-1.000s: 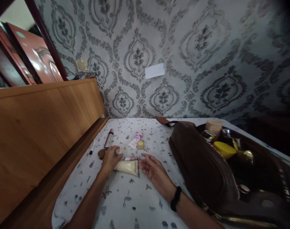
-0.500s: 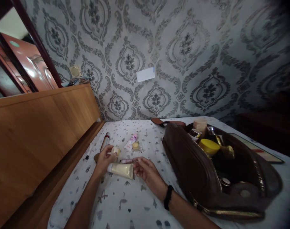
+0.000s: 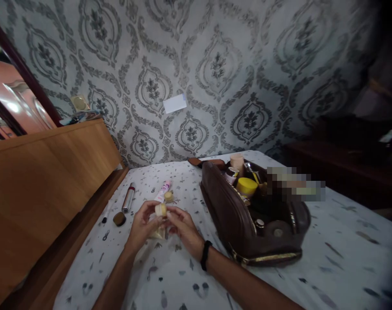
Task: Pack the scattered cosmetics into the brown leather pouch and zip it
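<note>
A small cream-coloured jar [image 3: 160, 210] is held up between both hands over the bed. My left hand [image 3: 144, 226] grips it from the left, fingers closed. My right hand [image 3: 185, 228], with a black band at the wrist, pinches its yellowish right end. Below the hands lies a pale yellow squeeze tube [image 3: 157, 234], mostly covered by them. Just beyond the jar are a pink and white tube [image 3: 164, 189] and another small round pot [image 3: 168, 196]. To the left lie a silver cylinder with a dark red band [image 3: 129, 197] and a brown rounded object [image 3: 119, 218].
A brown leather bag [image 3: 221, 206] stands unzipped on the right, holding a yellow-lidded tub [image 3: 246, 186] and several other cosmetics. A brown strap [image 3: 211, 163] lies behind it. The wooden headboard [image 3: 54, 172] borders the patterned bedsheet [image 3: 179, 280] on the left; a wallpapered wall rises behind.
My left hand has brought the jar up and rightward, and my right hand has come in to grasp it too. The view has turned right, so the scene sits further left.
</note>
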The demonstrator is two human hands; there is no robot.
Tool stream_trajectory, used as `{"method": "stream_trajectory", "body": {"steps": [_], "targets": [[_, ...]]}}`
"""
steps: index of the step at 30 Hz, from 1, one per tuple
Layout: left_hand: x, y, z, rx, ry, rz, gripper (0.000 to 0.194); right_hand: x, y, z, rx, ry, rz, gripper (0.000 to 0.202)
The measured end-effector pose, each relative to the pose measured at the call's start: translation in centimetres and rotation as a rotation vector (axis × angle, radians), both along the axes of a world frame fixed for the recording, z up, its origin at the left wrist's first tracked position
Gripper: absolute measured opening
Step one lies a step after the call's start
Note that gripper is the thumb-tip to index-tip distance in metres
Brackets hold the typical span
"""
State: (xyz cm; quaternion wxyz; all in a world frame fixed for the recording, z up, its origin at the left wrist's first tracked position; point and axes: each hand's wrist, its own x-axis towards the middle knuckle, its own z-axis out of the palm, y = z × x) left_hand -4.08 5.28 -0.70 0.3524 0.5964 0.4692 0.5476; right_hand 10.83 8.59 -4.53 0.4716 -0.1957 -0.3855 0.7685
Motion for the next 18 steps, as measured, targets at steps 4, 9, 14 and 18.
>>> {"method": "stream_trajectory", "body": {"steps": [4,9,14,18], "targets": [[0.2,0.2,-0.8,0.037,0.111,0.105,0.036,0.0,-0.2,0.0,0.004,-0.002,-0.036,0.06],[1.0,0.2,-1.4,0.06,0.224,0.188,0.037,-0.1,-0.3,-0.1,0.029,-0.025,-0.131,0.057],[1.8,0.6,-1.8,0.083,0.194,0.188,0.04,-0.1,-0.1,0.3,0.061,-0.057,-0.204,0.06],[2.5,0.9,-1.6,0.123,0.162,0.187,0.041,0.4,-0.2,1.6,0.152,-0.077,-0.294,0.047]]}}
